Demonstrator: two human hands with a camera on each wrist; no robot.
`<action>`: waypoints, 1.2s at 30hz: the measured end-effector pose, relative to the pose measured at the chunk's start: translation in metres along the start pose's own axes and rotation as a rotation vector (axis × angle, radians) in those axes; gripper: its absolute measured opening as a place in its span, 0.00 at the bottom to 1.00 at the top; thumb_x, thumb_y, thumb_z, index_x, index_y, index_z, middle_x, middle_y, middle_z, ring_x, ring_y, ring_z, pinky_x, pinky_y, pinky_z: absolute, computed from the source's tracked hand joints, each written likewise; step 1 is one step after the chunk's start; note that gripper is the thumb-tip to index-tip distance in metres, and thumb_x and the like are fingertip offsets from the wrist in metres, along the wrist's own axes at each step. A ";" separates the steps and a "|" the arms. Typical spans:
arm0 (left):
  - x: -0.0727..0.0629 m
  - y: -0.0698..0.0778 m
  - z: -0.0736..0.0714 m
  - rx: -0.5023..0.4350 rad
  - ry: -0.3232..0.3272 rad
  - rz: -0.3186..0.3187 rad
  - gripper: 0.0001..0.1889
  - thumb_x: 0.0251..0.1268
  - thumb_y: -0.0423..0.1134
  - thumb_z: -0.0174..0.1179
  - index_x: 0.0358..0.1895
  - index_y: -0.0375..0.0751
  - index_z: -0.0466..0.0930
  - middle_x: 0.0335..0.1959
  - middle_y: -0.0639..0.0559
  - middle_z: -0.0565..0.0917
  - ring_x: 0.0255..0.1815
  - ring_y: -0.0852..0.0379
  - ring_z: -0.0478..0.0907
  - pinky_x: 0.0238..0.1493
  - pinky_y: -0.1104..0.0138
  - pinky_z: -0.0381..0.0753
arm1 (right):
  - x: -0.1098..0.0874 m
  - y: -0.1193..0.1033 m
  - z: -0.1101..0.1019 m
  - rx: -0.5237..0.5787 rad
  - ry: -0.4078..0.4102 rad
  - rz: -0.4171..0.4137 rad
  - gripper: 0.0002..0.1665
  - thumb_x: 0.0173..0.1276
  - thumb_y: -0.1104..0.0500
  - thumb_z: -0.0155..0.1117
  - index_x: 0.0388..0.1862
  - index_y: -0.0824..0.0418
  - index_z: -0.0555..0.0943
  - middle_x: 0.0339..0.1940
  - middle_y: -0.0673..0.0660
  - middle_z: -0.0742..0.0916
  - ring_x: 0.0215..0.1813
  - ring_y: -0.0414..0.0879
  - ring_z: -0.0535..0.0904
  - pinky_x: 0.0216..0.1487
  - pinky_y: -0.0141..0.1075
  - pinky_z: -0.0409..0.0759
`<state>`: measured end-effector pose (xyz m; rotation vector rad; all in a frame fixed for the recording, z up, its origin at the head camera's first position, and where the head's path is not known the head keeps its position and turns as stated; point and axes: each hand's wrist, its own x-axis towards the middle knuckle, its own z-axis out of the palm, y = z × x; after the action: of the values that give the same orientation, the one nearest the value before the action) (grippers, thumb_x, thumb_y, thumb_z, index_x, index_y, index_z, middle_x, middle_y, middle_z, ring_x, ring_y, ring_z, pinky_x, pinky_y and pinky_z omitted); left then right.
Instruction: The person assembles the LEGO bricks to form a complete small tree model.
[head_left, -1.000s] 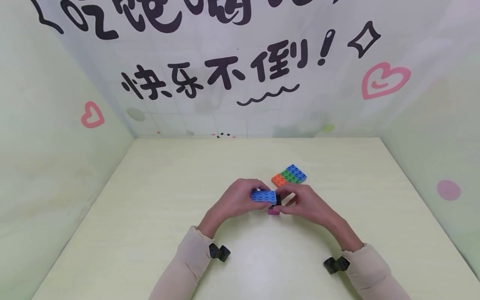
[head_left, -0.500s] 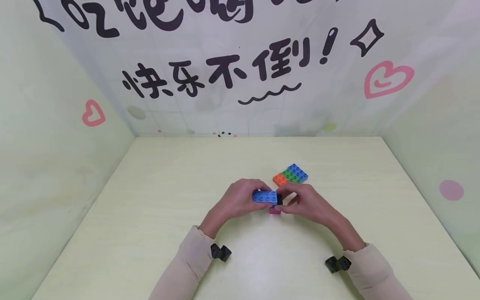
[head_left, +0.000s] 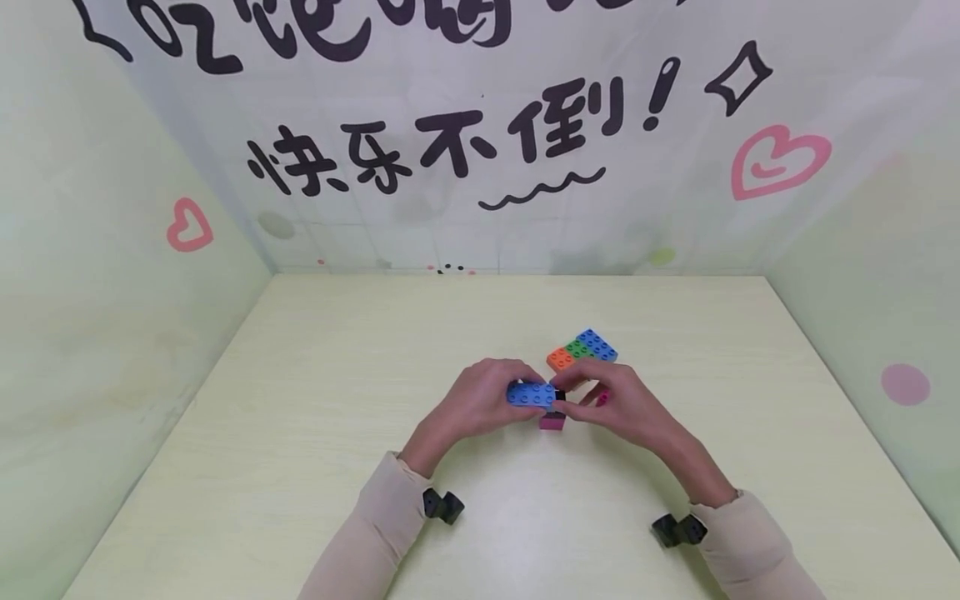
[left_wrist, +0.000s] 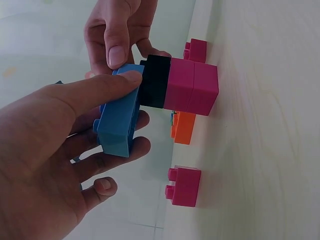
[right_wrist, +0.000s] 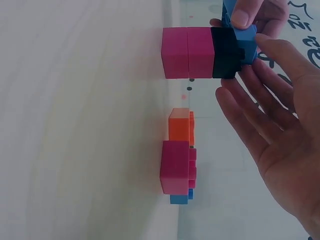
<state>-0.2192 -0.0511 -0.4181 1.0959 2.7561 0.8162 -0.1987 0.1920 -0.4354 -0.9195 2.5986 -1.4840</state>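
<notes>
My left hand (head_left: 487,398) pinches a long blue brick (head_left: 531,394), thumb on its near side and fingers beyond. The blue brick lies flat, studs up, over a black brick (left_wrist: 155,81) and overhangs it to the left. Some black studs (right_wrist: 242,53) show beside it; whether the two are fully joined I cannot tell. Below the black one, two pink bricks (right_wrist: 187,53) form an upright stack on the table. My right hand (head_left: 618,404) pinches the blue brick's right end between thumb and index finger, its other fingers loosely extended beside the black brick.
Behind the right hand, orange (head_left: 559,359), green (head_left: 577,348) and blue bricks (head_left: 597,344) lie side by side on the table (head_left: 337,350). Loose pink bricks stand on either side of the stack, one (left_wrist: 186,186) in the left wrist view, another (right_wrist: 175,167) in the right.
The right hand has shifted slightly, raising its knuckles, and a bit of pink brick now shows between its fingers. The left hand and the blue brick stay nearly still.
</notes>
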 end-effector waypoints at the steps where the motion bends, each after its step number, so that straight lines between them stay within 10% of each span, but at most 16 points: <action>1: 0.000 0.000 0.000 -0.001 -0.001 0.001 0.19 0.59 0.48 0.70 0.53 0.49 0.84 0.46 0.59 0.84 0.43 0.63 0.77 0.45 0.70 0.75 | 0.000 0.000 0.000 0.001 -0.002 0.007 0.17 0.61 0.57 0.74 0.48 0.53 0.83 0.44 0.47 0.86 0.45 0.54 0.83 0.36 0.41 0.84; 10: 0.000 0.001 0.005 -0.066 -0.033 -0.068 0.19 0.59 0.48 0.70 0.52 0.48 0.82 0.44 0.60 0.83 0.42 0.63 0.75 0.45 0.70 0.75 | 0.001 0.002 -0.003 -0.059 0.005 0.013 0.16 0.61 0.57 0.74 0.48 0.53 0.83 0.43 0.48 0.86 0.44 0.51 0.82 0.37 0.40 0.83; 19: -0.001 0.004 0.006 -0.094 -0.046 -0.113 0.19 0.58 0.48 0.71 0.52 0.49 0.81 0.44 0.61 0.82 0.43 0.63 0.75 0.45 0.71 0.75 | 0.002 0.022 0.002 -0.695 0.082 -0.071 0.18 0.59 0.55 0.75 0.48 0.58 0.87 0.43 0.53 0.77 0.40 0.45 0.70 0.34 0.37 0.74; 27: 0.002 0.006 0.013 -0.010 -0.028 -0.074 0.22 0.56 0.52 0.72 0.51 0.48 0.82 0.42 0.61 0.82 0.41 0.64 0.75 0.44 0.72 0.74 | 0.000 0.017 0.003 -0.687 0.021 -0.020 0.03 0.58 0.58 0.74 0.30 0.53 0.87 0.42 0.50 0.80 0.42 0.44 0.72 0.38 0.38 0.77; 36: 0.000 0.004 0.009 0.018 -0.028 -0.103 0.23 0.54 0.52 0.73 0.51 0.45 0.83 0.41 0.59 0.82 0.38 0.63 0.75 0.41 0.72 0.74 | 0.001 0.014 0.002 -0.764 0.074 0.019 0.14 0.55 0.51 0.78 0.27 0.55 0.81 0.30 0.50 0.80 0.39 0.48 0.73 0.43 0.45 0.75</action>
<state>-0.2145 -0.0447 -0.4237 0.9505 2.7754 0.7598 -0.2054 0.1952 -0.4470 -0.8560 3.2569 -0.4829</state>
